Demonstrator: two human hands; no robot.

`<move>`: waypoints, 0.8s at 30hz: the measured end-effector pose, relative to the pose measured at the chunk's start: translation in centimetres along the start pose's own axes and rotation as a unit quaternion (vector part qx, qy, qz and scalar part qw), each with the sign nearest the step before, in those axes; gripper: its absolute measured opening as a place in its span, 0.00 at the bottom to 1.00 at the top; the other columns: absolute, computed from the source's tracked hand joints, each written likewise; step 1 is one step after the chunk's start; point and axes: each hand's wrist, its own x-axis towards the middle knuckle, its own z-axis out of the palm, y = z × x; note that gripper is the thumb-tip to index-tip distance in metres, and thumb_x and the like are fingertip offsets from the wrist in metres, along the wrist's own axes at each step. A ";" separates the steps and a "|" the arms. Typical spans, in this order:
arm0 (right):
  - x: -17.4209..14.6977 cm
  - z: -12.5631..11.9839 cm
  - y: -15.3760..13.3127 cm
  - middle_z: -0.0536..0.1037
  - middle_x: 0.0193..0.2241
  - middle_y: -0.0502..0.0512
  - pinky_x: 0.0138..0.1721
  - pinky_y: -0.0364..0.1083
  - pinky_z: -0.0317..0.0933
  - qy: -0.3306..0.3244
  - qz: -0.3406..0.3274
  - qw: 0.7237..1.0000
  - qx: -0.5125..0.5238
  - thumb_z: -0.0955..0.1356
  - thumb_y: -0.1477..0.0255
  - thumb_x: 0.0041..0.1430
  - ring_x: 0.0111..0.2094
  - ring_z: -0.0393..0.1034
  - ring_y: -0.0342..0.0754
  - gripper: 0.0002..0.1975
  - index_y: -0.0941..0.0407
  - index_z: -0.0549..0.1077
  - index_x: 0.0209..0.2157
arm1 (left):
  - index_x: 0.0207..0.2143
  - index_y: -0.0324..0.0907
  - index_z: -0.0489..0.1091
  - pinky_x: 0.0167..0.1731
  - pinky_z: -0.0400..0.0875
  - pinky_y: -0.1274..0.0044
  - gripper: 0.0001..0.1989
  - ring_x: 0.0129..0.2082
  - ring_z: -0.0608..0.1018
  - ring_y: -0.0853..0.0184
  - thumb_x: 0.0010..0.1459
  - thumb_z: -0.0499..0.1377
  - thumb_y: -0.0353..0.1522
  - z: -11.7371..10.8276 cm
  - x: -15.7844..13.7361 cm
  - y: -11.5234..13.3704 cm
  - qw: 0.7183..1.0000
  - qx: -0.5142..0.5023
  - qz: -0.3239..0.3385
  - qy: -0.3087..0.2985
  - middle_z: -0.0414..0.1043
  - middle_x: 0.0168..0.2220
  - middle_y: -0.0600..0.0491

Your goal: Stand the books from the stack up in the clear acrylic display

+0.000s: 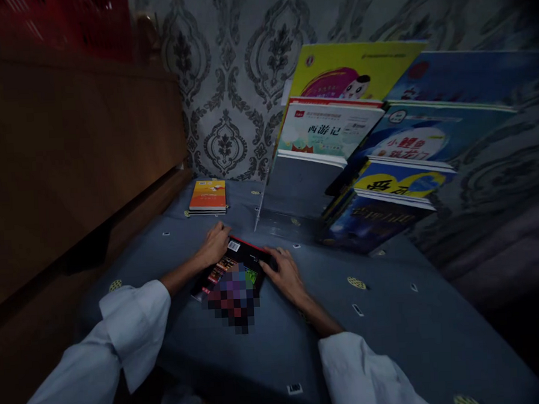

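A dark book with a red edge [236,265] lies flat on the blue-grey cloth [393,316] in front of me. My left hand [215,244] grips its far left corner. My right hand [285,273] rests on its right edge, fingers curled over it. Both arms wear pale rolled-up sleeves. Part of the cover is blurred out.
An orange book [208,196] lies flat near the patterned wall [231,77]. Several books lean in a row against the wall at right, a white one [327,132] in front of a yellow one [353,71]. A brown wooden board [68,146] runs along the left.
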 end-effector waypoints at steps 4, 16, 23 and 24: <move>-0.1 0.4 0.6 0.78 0.44 0.61 0.55 0.62 0.61 0.011 -0.006 1.000 0.002 0.61 0.68 0.63 0.48 0.70 0.58 0.19 0.55 0.74 0.52 | 0.42 0.39 0.72 0.54 0.65 0.62 0.10 0.51 0.72 0.54 0.65 0.52 0.32 1.1 -1.5 2.0 0.982 0.165 0.075 -0.059 0.71 0.47 0.42; -0.2 0.5 2.3 0.80 0.46 0.61 0.57 0.61 0.61 0.031 0.005 0.999 0.017 0.58 0.72 0.64 0.49 0.72 0.55 0.20 0.57 0.75 0.51 | 0.60 0.33 0.62 0.63 0.54 0.61 0.29 0.66 0.62 0.49 0.65 0.56 0.45 5.0 -5.2 7.0 0.956 0.173 0.195 -0.134 0.60 0.64 0.33; -0.2 0.1 2.0 0.81 0.46 0.60 0.57 0.60 0.61 0.037 0.016 0.999 0.025 0.59 0.70 0.64 0.49 0.73 0.55 0.19 0.55 0.76 0.49 | 0.61 0.31 0.63 0.61 0.54 0.51 0.33 0.66 0.60 0.41 0.60 0.61 0.43 5.3 -5.7 8.9 0.957 0.194 0.159 -0.148 0.61 0.63 0.30; -0.2 0.0 1.9 0.81 0.46 0.59 0.56 0.59 0.62 0.037 0.021 0.999 0.030 0.59 0.69 0.64 0.49 0.73 0.55 0.19 0.54 0.76 0.50 | 0.59 0.29 0.64 0.60 0.56 0.50 0.32 0.64 0.62 0.39 0.59 0.62 0.41 5.4 -5.7 9.3 0.958 0.200 0.148 -0.145 0.63 0.62 0.29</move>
